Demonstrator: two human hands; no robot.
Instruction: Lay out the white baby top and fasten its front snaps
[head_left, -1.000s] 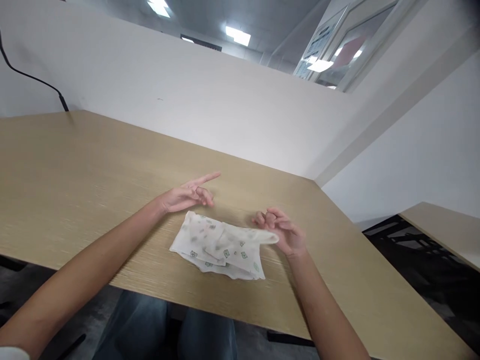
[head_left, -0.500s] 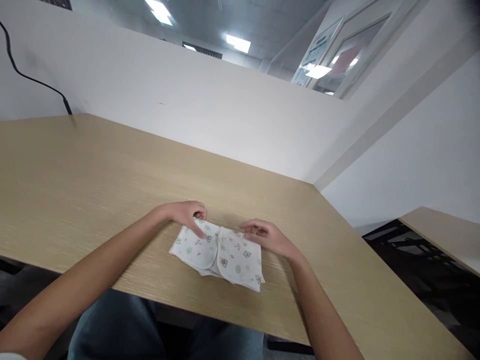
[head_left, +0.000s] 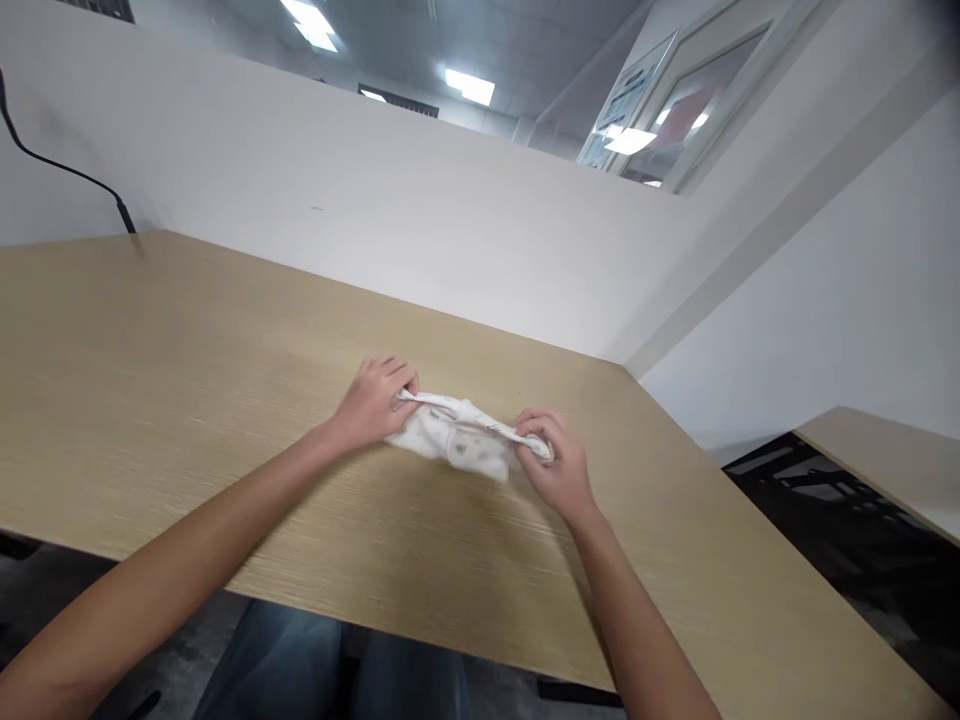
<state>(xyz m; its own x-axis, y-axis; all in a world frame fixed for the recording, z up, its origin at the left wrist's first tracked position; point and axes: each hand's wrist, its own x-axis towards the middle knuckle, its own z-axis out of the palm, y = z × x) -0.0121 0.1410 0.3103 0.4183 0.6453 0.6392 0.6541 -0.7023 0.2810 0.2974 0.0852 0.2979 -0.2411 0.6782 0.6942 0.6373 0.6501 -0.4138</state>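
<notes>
white cloth [head_left: 472, 450] hangs between left hand [head_left: 373, 400] and right hand [head_left: 561, 470], each gripping one end.

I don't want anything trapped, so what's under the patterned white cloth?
A shadowed tabletop shows along the near edge of the white cloth, which the left hand and right hand hold. What lies directly beneath is covered.

Left forearm [head_left: 180, 570] and right forearm [head_left: 637, 610], at lower left and lower right, are bare and slim — so are the left hand [head_left: 371, 402] and right hand [head_left: 561, 472], near mid-frame. Blue, denim-like trousers [head_left: 274, 660] show at bottom, left of centre.
</notes>
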